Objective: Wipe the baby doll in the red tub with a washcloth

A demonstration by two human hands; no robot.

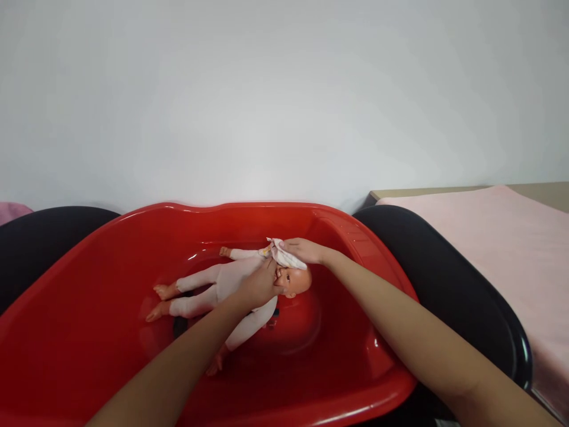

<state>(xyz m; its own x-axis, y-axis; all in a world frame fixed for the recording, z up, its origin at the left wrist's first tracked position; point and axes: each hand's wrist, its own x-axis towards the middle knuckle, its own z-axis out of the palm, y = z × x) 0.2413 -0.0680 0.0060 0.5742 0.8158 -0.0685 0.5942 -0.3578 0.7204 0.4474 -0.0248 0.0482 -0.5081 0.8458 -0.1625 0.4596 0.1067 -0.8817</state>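
A baby doll [235, 277] with a soft pale body and hard head, hands and feet lies on its back inside a red baby bathtub [355, 234], head to the right. My left hand [259, 287] grips the doll at the neck and chin, its fingertips partly hidden against the face. In my right hand [300, 249] is a white cloth [288, 259] with a small yellow print. The cloth lies over the far side of the doll's face, and one eye shows below it.
Black rounded surfaces flank the tub on the left [53, 237] and right [427, 261]. A pink cloth [498, 243] covers a surface at the right. Behind the tub stands a plain white wall [249, 101]. Some pink fabric [12, 210] shows at the far left edge.
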